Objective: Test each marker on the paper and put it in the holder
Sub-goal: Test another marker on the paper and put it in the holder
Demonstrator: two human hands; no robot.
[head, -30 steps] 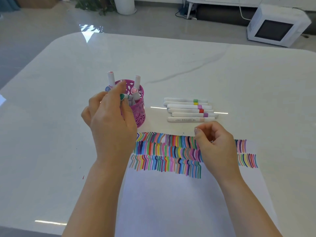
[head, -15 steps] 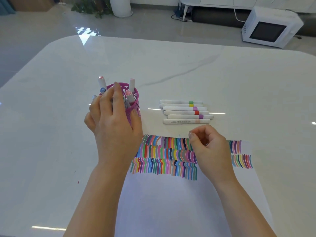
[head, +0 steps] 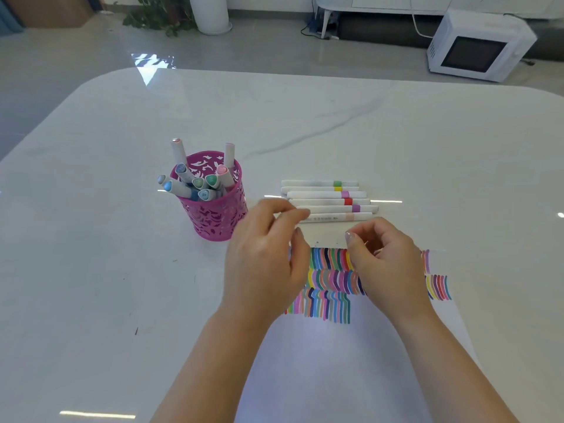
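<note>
Six markers lie side by side in a row on the counter, just beyond the far edge of the paper. Each is white with one coloured band: green, yellow, pink, red, purple and peach, from far to near. About nine more stand leaning in the holder, a pink cut-out cup left of the row. Some of them overlap, so the count is not sure.

Two hands are over the near part of the scene. The left hand reaches forward between the holder and the row, palm down. Its forefinger stretches to the left end of the peach marker, and its thumb is curved below. The grip is narrow and holds nothing. The fingertip is blurred, so whether it touches the marker cannot be told. The right hand is over the paper's far edge, just near of the row. Its fingers are loosely curled, its thumb is close to the forefinger, and nothing shows in its grip.

Three rows of short coloured strokes cross the far part of the paper, partly hidden by both hands. One white microwave stands on the floor beyond the counter at far right. One white pot with a plant beside it stands at far left.
</note>
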